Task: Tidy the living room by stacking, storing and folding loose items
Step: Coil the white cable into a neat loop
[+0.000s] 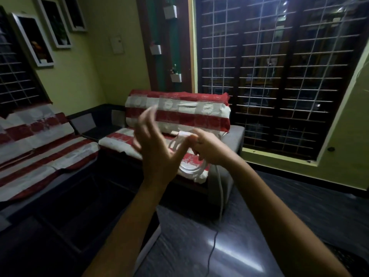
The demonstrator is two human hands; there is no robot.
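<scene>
Head view, white cable (184,168) coiled, gripped by right hand (207,147), left hand (157,154) spread beside

White cable (180,141), thin and flexible, bunched into several loose loops up in the air in front of the striped seat. The loops fan out above and hang in a curved bundle below, blurred. One single strand trails straight down from the bundle toward the dark floor.

I see my right hand (207,145) pinching a coiled white cable (180,139), left hand (154,144) spread open beside it, before the red-and-white striped sofa (179,114).
</scene>
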